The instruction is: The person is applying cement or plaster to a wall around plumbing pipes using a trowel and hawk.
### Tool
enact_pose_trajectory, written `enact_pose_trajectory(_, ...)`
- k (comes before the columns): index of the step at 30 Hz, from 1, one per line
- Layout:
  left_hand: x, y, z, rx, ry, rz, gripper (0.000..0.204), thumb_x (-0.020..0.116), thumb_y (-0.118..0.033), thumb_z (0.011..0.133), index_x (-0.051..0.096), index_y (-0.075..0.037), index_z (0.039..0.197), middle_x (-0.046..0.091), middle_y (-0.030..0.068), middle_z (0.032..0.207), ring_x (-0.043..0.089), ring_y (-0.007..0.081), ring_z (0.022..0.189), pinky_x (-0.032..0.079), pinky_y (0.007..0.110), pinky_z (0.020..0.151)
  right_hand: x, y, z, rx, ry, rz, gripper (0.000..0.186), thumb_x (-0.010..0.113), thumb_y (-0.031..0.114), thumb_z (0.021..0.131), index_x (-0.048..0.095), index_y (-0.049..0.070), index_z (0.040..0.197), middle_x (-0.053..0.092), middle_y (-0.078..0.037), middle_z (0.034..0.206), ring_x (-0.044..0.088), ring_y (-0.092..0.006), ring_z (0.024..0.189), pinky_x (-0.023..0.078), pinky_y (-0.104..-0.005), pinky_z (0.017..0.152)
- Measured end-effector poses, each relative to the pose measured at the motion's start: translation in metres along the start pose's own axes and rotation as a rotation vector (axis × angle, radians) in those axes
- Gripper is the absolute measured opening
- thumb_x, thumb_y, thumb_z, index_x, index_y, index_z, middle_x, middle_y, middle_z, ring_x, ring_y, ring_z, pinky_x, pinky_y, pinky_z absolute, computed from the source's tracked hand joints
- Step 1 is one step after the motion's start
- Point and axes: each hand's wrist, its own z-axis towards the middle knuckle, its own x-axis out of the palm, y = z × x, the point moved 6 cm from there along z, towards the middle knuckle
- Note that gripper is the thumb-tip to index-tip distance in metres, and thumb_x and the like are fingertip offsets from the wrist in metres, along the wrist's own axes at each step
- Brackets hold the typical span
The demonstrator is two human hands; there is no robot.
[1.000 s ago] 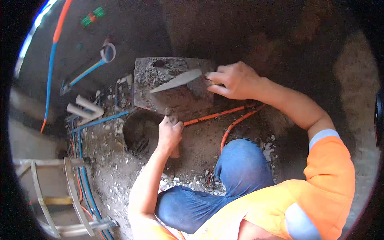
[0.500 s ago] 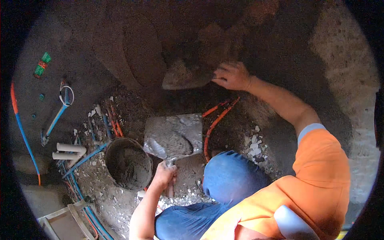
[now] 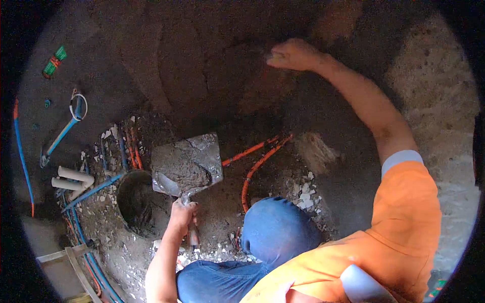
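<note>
My left hand is wrapped round the handle of a square metal hawk, held out flat near the middle of the view. Wet grey mortar lies in a smeared heap on its plate. Up against the dark wall, my right hand is closed round the handle of a trowel. The trowel's blade is lost in the dark and cannot be made out. Just left of the hawk stands a round bucket with grey mortar inside, its right side partly covered by the hawk.
Orange conduits rise from the rubble-strewn floor beside my knee. White pipe ends and blue pipes stand left of the bucket. A wooden frame lies lower left; white rubble lies on the right.
My right hand has moved up the wall, and the grey blade seen beside it earlier no longer shows. The hawk has shifted left and tilted slightly, now overlapping the bucket's rim. The whole view has shifted a little.
</note>
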Motion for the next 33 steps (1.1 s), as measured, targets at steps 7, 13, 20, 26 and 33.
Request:
enact_pose_trajectory(7,-0.003,0.001,-0.010,-0.078,-0.016,-0.007,0.014,0.056,-0.005,0.079,0.044,-0.008,0.085,0.045,0.0027,0.061,0.043,0.0140,0.043,0.039,0.030,0.039,-0.037,0.000,-0.024,0.048,-0.257,-0.236,0.034,0.065,0.041,0.081,0.059,0.008,0.081,0.060,-0.010,0.071,0.060,-0.0304,0.062,0.050,-0.0408,0.056)
enact_pose_trajectory(13,-0.011,0.007,-0.009,-0.093,-0.027,-0.102,0.014,0.056,-0.004,0.079,0.043,-0.007,0.084,0.044,0.0030,0.062,0.042,0.0141,0.043,0.039,0.031,0.039,0.033,0.041,-0.046,0.119,-0.394,-0.184,0.036,0.065,0.044,0.079,0.062,0.009,0.083,0.063,-0.008,0.077,0.062,-0.0315,0.066,0.051,-0.0413,0.058)
enact_pose_trajectory(20,-0.010,-0.001,-0.011,-0.012,-0.104,-0.062,0.012,0.055,-0.006,0.076,0.044,-0.007,0.079,0.044,0.0024,0.055,0.042,0.0132,0.039,0.036,0.029,0.035,0.070,0.068,0.012,0.122,0.228,0.008,0.044,0.056,0.050,0.085,0.064,0.006,0.085,0.064,-0.015,0.081,0.062,-0.0358,0.076,0.048,-0.0492,0.070)
enact_pose_trajectory(26,-0.014,-0.001,-0.012,-0.018,-0.046,-0.046,0.016,0.057,-0.005,0.077,0.042,-0.007,0.081,0.044,0.0026,0.058,0.045,0.0149,0.041,0.038,0.031,0.037,-0.002,0.058,0.038,0.070,0.162,-0.046,0.045,0.054,0.048,0.086,0.063,0.005,0.087,0.063,-0.017,0.078,0.062,-0.0356,0.073,0.048,-0.0462,0.068)
enact_pose_trajectory(33,-0.016,0.002,-0.009,-0.011,-0.016,-0.060,0.017,0.059,-0.006,0.077,0.042,-0.007,0.082,0.044,0.0025,0.058,0.044,0.0149,0.041,0.039,0.032,0.038,-0.095,0.028,0.035,0.106,-0.032,0.028,0.045,0.058,0.048,0.084,0.063,0.004,0.088,0.063,-0.015,0.079,0.062,-0.0334,0.074,0.049,-0.0409,0.068)
